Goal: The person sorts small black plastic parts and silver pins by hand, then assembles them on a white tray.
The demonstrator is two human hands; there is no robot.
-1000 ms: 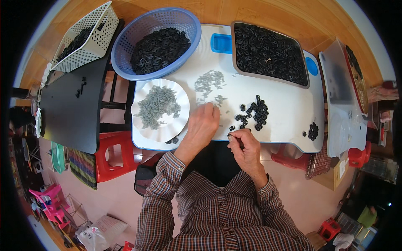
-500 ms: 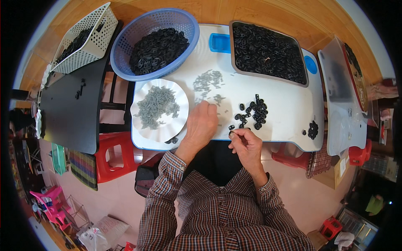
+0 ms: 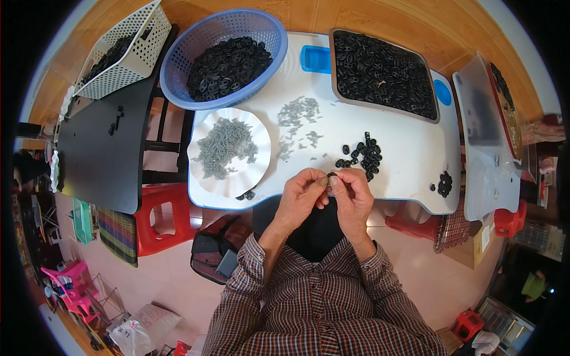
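Both my hands meet at the near edge of the white table (image 3: 409, 148), fingertips almost touching. Between the thumb and fingers of my right hand (image 3: 355, 199) is a small black oval plastic piece (image 3: 331, 174). My left hand (image 3: 300, 199) is closed in a pinch against it; whatever lies in those fingertips is too small and covered to make out. Just beyond my right hand lies a loose cluster of black oval pieces (image 3: 371, 155). Small grey translucent pins (image 3: 298, 111) are scattered past my left hand, and more are heaped on a white wavy-rimmed plate (image 3: 261, 160).
A blue perforated basket (image 3: 276, 44) and a metal tray (image 3: 386, 108), both full of black pieces, stand at the back. A small blue dish (image 3: 314, 59) sits between them. Another small black heap (image 3: 444, 184) lies at right. Left is a black side table (image 3: 101, 160).
My left hand has moved from the scattered grey pins back toward me and right, meeting my right hand. My right hand has stayed near the table edge, holding the black piece.
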